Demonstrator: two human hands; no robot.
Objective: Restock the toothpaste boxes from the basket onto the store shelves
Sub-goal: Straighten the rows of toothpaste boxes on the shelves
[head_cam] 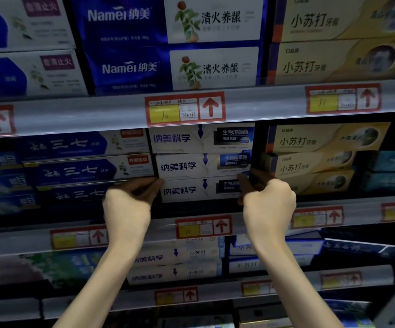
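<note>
Three white toothpaste boxes with blue print stand stacked on the middle shelf. The bottom white box [189,191] sits between my two hands. My left hand [130,200] pinches its left end with thumb and fingers. My right hand [266,197] grips its right end, fingers curled round the corner. The middle box [191,165] and the top box [187,138] lie directly above it. The basket is out of view.
Blue boxes [85,171] are stacked to the left and yellow boxes [310,164] to the right of the white stack. The shelf rail [144,229] with red price tags runs below my hands. More boxes fill the shelves above and below.
</note>
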